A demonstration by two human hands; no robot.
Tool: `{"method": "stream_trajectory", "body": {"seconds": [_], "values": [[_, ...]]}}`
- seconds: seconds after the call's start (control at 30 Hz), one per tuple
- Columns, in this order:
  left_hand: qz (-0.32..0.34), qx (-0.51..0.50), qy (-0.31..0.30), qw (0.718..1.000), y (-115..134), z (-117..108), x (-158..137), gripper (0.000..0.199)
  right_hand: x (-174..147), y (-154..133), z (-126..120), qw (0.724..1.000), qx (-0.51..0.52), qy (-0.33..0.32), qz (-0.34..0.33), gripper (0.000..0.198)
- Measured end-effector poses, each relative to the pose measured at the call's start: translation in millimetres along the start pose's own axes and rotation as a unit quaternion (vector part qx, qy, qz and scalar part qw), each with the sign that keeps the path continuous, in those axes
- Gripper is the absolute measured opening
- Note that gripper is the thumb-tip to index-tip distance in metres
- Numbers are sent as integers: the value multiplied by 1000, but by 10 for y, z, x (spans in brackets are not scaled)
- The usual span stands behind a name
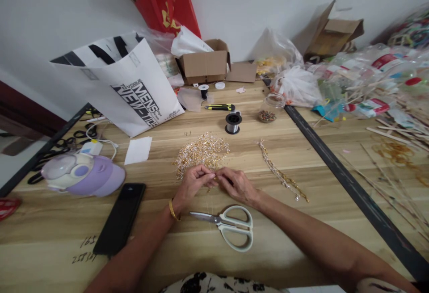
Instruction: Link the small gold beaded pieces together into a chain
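Observation:
My left hand (197, 180) and my right hand (237, 184) meet fingertip to fingertip above the table, both closed in a pinch. Between them glint small gold beads (215, 177), partly hidden by the fingers; whether they sit on a thread I cannot tell. Just beyond my hands lies a loose heap of gold and clear beads (197, 150). Scissors (236, 228) with pale handles rest in front of me, blades slightly apart and pointing left. To the right of my right hand lie beaded chains (276, 170) in gold and silver tones.
Farther back are a spool of fine wire (232, 124), a yellow-black utility knife (220, 107) and a jar of beads (268, 109). At left lie a black phone (119, 217), a purple bottle (85, 174) and white paper (138, 150). Plastic bottles (372, 105) crowd the right.

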State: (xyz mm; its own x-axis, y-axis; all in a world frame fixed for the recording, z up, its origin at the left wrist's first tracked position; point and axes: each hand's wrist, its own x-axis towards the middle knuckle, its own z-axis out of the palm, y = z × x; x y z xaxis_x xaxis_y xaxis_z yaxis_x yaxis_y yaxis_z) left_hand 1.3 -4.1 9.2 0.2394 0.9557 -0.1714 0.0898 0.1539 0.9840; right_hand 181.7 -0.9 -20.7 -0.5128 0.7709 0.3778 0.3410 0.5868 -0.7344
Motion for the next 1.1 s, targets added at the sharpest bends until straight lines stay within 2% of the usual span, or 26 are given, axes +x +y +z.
{"method": "stream_trajectory", "body": {"seconds": [0.23, 0.5, 0.63, 0.8, 0.97, 1.1], "values": [[-23, -25, 0, 999, -61, 17, 21, 37, -4, 5, -1, 1000, 2, 8, 12, 15], [14, 17, -4, 1000, -59, 39, -36, 34, -10, 1, -10, 998, -4, 16, 54, 14], [14, 5, -9, 1000, -74, 27, -22, 34, 0, 8, -21, 997, 7, 26, 66, 11], [5, -35, 11, 999, -77, -7, -2, 36, 9, 33, -14, 992, 46, 66, 98, 9], [-8, -73, 24, 997, -53, -16, -1, 35, 13, 22, -17, 987, 82, 75, 117, 11], [-11, -86, 57, 995, -57, -22, 10, 33, 33, 13, -30, 985, 90, 83, 121, 13]]}}
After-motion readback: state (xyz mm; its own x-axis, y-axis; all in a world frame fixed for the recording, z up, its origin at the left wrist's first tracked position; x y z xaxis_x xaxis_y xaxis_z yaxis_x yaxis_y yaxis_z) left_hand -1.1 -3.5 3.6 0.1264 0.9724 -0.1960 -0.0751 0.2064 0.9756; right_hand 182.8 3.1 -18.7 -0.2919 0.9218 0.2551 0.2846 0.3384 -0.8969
